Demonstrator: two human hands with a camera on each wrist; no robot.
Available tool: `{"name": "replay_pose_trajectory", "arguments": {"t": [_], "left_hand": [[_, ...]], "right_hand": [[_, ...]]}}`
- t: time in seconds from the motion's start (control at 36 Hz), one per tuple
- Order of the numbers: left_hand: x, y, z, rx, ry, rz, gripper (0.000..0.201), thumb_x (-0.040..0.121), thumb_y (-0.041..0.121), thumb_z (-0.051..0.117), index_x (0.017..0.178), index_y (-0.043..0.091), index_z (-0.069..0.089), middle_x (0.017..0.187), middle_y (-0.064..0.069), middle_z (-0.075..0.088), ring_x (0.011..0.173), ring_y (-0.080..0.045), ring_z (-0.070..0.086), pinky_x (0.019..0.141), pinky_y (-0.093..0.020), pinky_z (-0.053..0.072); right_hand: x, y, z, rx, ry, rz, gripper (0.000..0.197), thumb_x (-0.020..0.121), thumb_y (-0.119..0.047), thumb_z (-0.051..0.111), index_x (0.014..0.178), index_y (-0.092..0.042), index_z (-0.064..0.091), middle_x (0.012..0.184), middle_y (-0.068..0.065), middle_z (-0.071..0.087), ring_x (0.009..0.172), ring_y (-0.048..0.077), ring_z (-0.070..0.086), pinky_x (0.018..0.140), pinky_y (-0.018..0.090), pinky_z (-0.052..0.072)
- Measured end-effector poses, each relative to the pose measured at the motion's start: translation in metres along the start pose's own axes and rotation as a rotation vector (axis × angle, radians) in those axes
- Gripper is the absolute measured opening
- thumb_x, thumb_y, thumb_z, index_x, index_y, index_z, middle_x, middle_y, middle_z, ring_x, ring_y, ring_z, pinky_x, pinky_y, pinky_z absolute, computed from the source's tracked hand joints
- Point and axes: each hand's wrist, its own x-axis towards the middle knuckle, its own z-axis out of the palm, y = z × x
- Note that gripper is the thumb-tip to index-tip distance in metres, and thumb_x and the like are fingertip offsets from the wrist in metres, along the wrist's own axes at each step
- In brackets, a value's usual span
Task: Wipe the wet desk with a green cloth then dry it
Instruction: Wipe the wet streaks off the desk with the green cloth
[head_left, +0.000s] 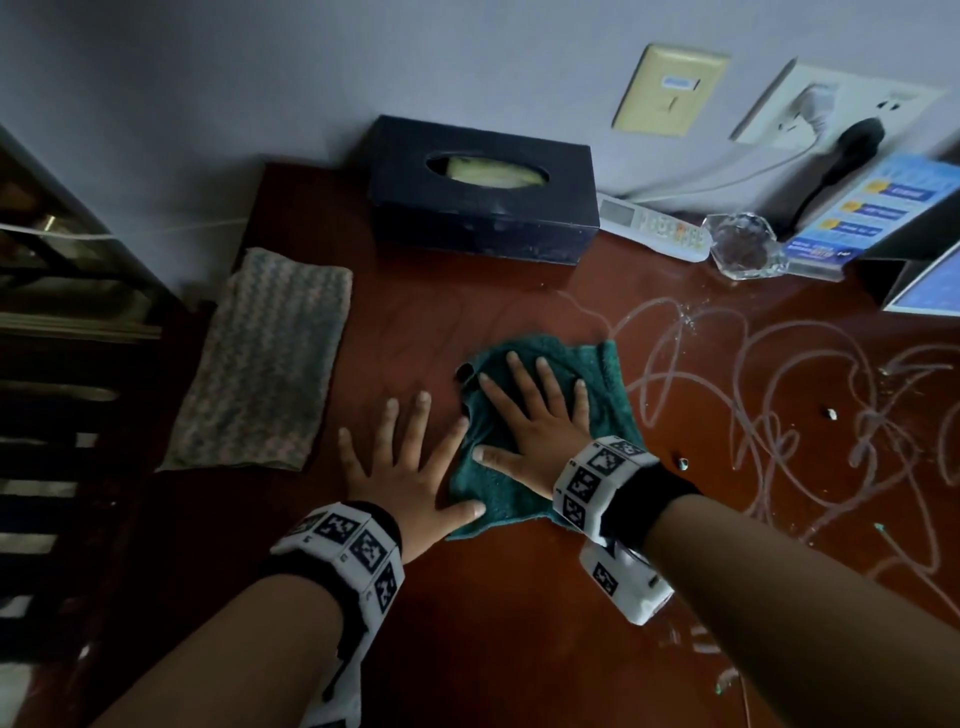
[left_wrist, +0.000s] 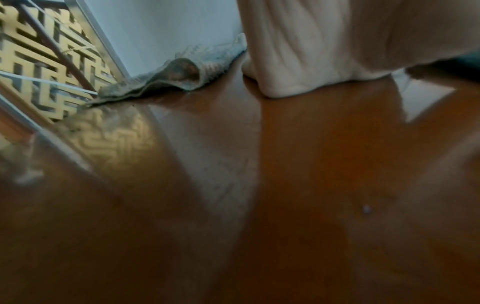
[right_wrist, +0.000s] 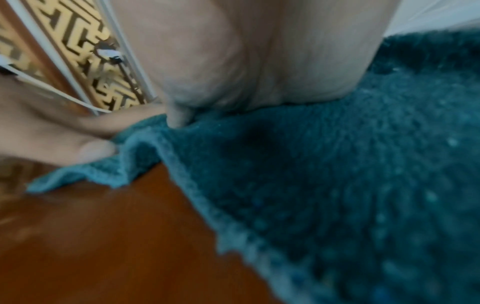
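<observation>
At the far left a pale woven cloth (head_left: 260, 358) is lying flat and untouched near the wall, probably waiting for the drying step. You are spreading your left hand (head_left: 402, 467) flat on the bare surface (head_left: 467, 623), fingers straight, thumb touching the edge of the green cloth (head_left: 597, 374); it looks like you are bracing yourself and pinning that edge. Your right hand (head_left: 530, 415) is pressing palm-down on the green cloth with fingers splayed, holding nothing, which spreads pressure for wiping. To the right, looping wet trails (head_left: 769, 395) are still covering the surface, so most wiping remains. Along the wall a dark tissue box (head_left: 483, 208), a remote (head_left: 654, 226), a glass ashtray (head_left: 745, 249) and leaflets (head_left: 878, 208) are sitting below the sockets (head_left: 831, 109).
</observation>
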Motion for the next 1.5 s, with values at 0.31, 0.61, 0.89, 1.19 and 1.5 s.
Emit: {"name": "replay_pose_trajectory", "arguments": {"t": [0.31,0.61,0.89,1.19,1.5], "left_hand": [[0.0,0.0,0.0,-0.003,0.003,0.006,0.075,0.085,0.074,0.014,0.124,0.039,-0.041,0.13,0.004,-0.056,0.132,-0.027,-0.041,0.102,-0.066,-0.016],[0.001,-0.002,0.0,-0.013,-0.024,0.032,0.076,0.086,0.073,0.015,0.125,0.042,-0.042,0.133,0.003,-0.056,0.129,-0.026,-0.045,0.1,-0.066,-0.019],[0.0,-0.002,-0.001,-0.01,-0.028,0.037,0.076,0.086,0.073,0.015,0.125,0.042,-0.043,0.132,0.004,-0.057,0.129,-0.026,-0.045,0.1,-0.066,-0.019],[-0.001,-0.001,-0.003,-0.009,-0.046,0.032,0.075,0.086,0.073,0.013,0.124,0.042,-0.043,0.128,0.004,-0.059,0.129,-0.027,-0.045,0.101,-0.066,-0.018],[0.0,0.0,-0.003,0.0,-0.044,0.017,0.075,0.086,0.074,0.014,0.125,0.043,-0.042,0.13,0.005,-0.057,0.13,-0.027,-0.043,0.101,-0.066,-0.017]], "right_hand": [[0.034,0.003,-0.018,0.101,0.027,0.108,0.081,0.084,-0.074,0.036,0.145,-0.05,-0.013,0.153,-0.014,-0.031,0.139,0.018,-0.033,0.11,0.057,-0.018],[0.08,0.013,-0.053,0.121,0.077,0.268,0.088,0.074,-0.087,0.026,0.146,-0.05,-0.01,0.156,-0.012,-0.025,0.144,0.021,-0.021,0.111,0.059,-0.006],[0.082,0.044,-0.07,0.294,0.048,0.538,0.098,0.071,-0.09,0.026,0.148,-0.042,-0.011,0.157,-0.003,-0.025,0.145,0.03,-0.017,0.114,0.06,-0.002],[0.055,0.08,-0.076,-0.061,0.111,0.046,0.069,0.089,-0.061,0.046,0.146,-0.052,0.008,0.16,-0.012,-0.01,0.146,0.016,-0.011,0.116,0.054,-0.005],[0.063,0.094,-0.057,0.001,0.075,0.197,0.083,0.063,-0.091,0.026,0.133,-0.068,-0.012,0.154,-0.02,-0.025,0.144,0.018,-0.021,0.109,0.068,-0.008]]}}
